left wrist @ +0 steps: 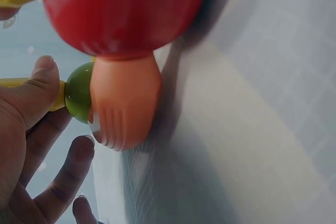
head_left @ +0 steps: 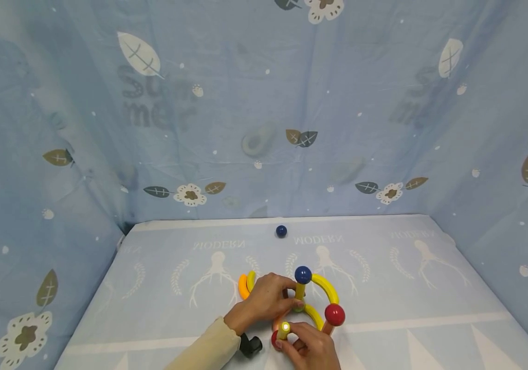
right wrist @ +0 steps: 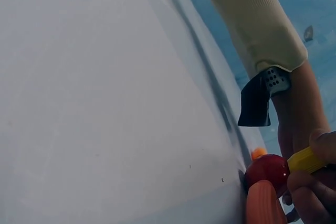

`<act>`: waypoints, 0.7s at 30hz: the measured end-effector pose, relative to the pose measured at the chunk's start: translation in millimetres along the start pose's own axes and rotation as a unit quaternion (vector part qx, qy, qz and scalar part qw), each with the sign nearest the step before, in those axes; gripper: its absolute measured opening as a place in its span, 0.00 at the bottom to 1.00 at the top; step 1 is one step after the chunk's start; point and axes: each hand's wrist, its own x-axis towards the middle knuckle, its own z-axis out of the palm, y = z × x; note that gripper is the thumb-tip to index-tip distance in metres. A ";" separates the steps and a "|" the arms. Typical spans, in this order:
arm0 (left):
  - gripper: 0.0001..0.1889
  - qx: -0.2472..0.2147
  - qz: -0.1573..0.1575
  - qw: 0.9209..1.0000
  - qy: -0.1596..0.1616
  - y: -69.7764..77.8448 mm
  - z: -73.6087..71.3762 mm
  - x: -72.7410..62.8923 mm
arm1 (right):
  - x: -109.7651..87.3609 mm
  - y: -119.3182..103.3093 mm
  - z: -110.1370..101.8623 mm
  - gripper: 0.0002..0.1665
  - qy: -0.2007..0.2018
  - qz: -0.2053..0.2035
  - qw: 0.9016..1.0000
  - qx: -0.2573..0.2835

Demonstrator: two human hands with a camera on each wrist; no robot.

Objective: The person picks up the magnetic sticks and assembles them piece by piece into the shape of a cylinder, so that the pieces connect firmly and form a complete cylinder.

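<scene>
Magnetic sticks and balls form a ring-shaped structure under both hands. My left hand (head_left: pixel 270 297) pinches an upright yellow stick (head_left: pixel 299 291) low down, just above a green ball (left wrist: pixel 79 93). A blue ball (head_left: pixel 303 275) tops that stick. Nearer the front, my right hand (head_left: pixel 312 347) pinches a short yellow stick (right wrist: pixel 307 161) between thumb and fingers. This stick stands on a red ball (right wrist: pixel 268 172), which joins an orange stick (left wrist: pixel 126 103). Curved yellow sticks (head_left: pixel 326 288) and a second red ball (head_left: pixel 334 314) on an orange stick make up the right side.
A loose blue ball (head_left: pixel 281 231) lies near the table's back edge. Left of the structure are an orange curved piece (head_left: pixel 243 287) and a yellow curved piece (head_left: pixel 251 280). A black device (head_left: pixel 251 346) sits at my left wrist. Patterned cloth (head_left: pixel 254 103) hangs around the table.
</scene>
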 end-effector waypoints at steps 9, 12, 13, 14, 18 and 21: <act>0.09 -0.006 -0.011 1.000 -0.010 0.2 -0.2 1.6 | 2.7 -1.8 1.7 0.20 -0.008 0.024 0.999 -0.019; 0.09 -0.009 -0.013 1.000 -0.013 -0.4 -0.2 2.0 | 4.2 -3.7 1.0 0.19 -0.024 0.044 0.998 -0.023; 0.09 -0.009 -0.012 1.000 -0.013 -0.5 -0.2 2.1 | 4.7 -4.2 0.6 0.19 -0.030 0.047 0.998 -0.023; 0.09 -0.010 -0.012 1.000 -0.013 -0.5 -0.2 2.1 | 4.8 -4.7 0.2 0.19 -0.032 0.048 0.998 -0.022; 0.08 -0.010 -0.011 1.000 -0.011 -0.2 0.1 1.9 | 3.6 -4.8 -2.6 0.21 -0.014 0.031 0.999 -0.015; 0.08 -0.007 -0.013 1.000 -0.012 0.3 -0.2 1.6 | -1.6 -3.4 -7.1 0.19 0.010 0.018 1.000 -0.009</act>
